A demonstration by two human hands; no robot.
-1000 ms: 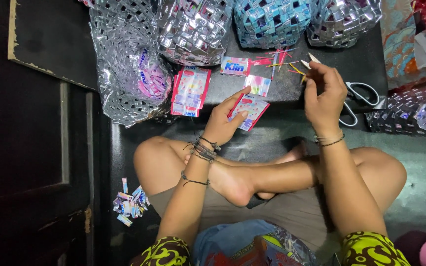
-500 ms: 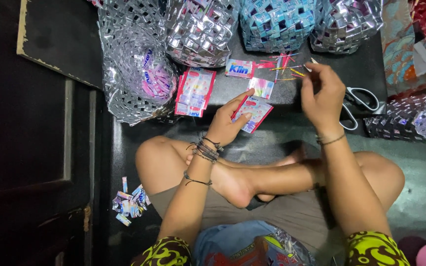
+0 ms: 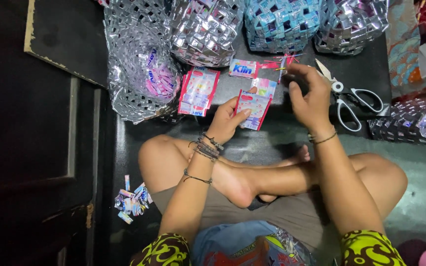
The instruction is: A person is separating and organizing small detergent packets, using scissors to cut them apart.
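Posture: the person sits cross-legged on the floor (image 3: 410,197), legs folded under the arms, so both hands work just past the knees.
Left hand (image 3: 227,119): fingers curled, thumb on top, gripping the lower edge of a pink sachet (image 3: 254,108); the hold keeps the packet flat and facing up, likely so it can be looked at or worked on.
Right hand (image 3: 310,96): raised over the dark board (image 3: 361,74), fingers bent inward; it seems to pinch thin coloured strips (image 3: 284,61), but whether the fingertips close on them I cannot tell.
Sachet position: touching the left hand, just beside the right hand's thumb side, between the two hands and nearer the left.
Second packet (image 3: 198,91): lies flat to the left of the held sachet, apart from both hands, beside the open foil basket (image 3: 134,79).
Blue packet (image 3: 242,69): lies flat above the held sachet, near the strips.
Scissors (image 3: 353,101): lie on the board with blades shut, just beside the right hand, handles towards the person, placed for an easy pick-up, I judge.
Woven bags (image 3: 282,24): silver and blue ones stand in a row at the far edge, well clear of the hands.
Scraps (image 3: 131,199): a small heap of cut pieces lies on the floor by the left knee, well apart from the hands.
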